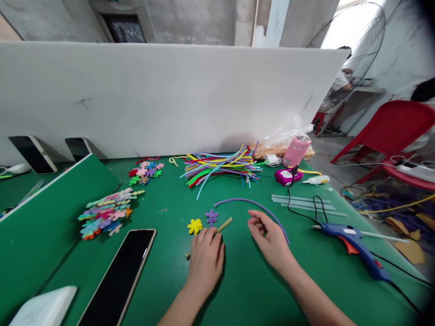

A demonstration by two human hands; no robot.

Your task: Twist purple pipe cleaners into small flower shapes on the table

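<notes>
My left hand [206,259] lies palm down with its fingers bent over an olive-green stick [224,224], whose two ends stick out on either side. Just beyond the fingertips are a yellow pipe-cleaner flower [195,226] and a purple pipe-cleaner flower [211,216]. My right hand [268,235] hovers to the right with thumb and fingers apart and nothing visible between them. A purple pipe cleaner [245,199] curves across the table beyond it, and its near end passes by the right wrist. The palm of my left hand is hidden.
Loose coloured pipe cleaners [220,167] are heaped at the back. Finished flowers [108,213] lie at left near a phone [118,276]. At right are glue sticks [306,203], a blue glue gun [353,242] with its cord, and a pink bottle [296,151]. A white partition [163,99] bounds the table's back.
</notes>
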